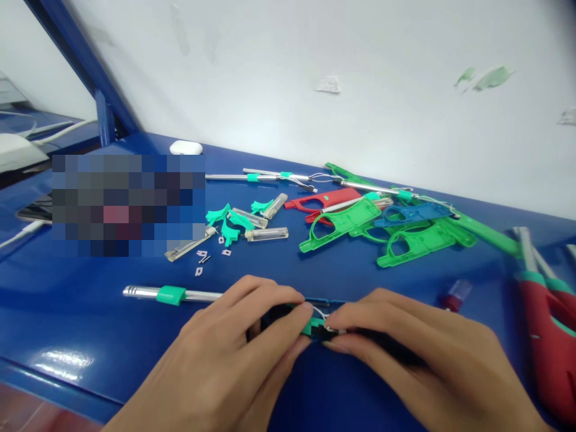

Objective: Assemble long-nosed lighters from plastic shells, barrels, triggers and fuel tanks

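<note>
Between my two hands lies a half-built long-nosed lighter with a blue half-shell point(324, 302). My left hand point(247, 345) is closed on it, thumb and fingers around the green trigger point(314, 326). To the left sticks out its metal tube point(203, 296), which bears a green collar point(171, 294). My right hand point(418, 342) pinches the lighter's other end, beside a black piece point(321, 333) and a thin white wire point(320, 312). The fingers hide most of the shell's inside, and I cannot make out exactly which small part the right fingertips press.
Beyond my hands lie green triggers point(231, 233), clear fuel tanks point(267, 234), small metal bits point(199, 271) and wired tubes point(236, 177). Green half-shells point(346, 220) pile up at the right. Red lighters point(546, 342) and a screwdriver point(459, 294) lie near my right hand. A white wall point(292, 78) stands behind.
</note>
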### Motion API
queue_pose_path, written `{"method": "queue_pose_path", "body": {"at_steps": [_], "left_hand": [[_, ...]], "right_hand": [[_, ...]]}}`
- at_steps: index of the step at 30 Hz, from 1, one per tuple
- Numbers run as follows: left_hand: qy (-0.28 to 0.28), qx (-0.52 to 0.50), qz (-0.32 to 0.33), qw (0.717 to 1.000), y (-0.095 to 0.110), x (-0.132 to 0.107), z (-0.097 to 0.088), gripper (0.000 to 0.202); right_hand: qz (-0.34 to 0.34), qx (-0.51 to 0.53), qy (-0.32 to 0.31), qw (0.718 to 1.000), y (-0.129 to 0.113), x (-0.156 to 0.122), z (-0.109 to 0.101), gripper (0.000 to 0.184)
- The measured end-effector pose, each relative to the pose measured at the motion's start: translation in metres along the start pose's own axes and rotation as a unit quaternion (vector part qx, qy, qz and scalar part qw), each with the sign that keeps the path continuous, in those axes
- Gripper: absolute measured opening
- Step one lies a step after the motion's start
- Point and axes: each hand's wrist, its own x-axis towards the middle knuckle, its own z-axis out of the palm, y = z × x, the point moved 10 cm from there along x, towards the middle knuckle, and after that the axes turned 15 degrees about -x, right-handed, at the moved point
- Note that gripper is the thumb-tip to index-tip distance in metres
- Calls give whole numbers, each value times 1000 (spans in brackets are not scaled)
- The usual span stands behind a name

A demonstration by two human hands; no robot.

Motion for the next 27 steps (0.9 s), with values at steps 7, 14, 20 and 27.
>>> {"method": "queue_pose_path", "body": {"at_steps": [7, 14, 20, 27], "left_hand": [[-39, 7, 0, 999, -7, -10, 6, 40], [-48, 37, 2, 998, -8, -17, 5, 41], [-69, 50, 1, 996, -7, -14, 4, 51], [-62, 41, 3, 997, -2, -4, 5, 61]], "right_hand": [[-12, -6, -6, 1000, -4, 3, 1, 20], [-1, -18, 11, 1000, 0, 1, -2, 12], [-9, -39, 5, 999, -5, 0, 0, 22], [-17, -60, -7, 998, -7, 2, 2, 29]]}}
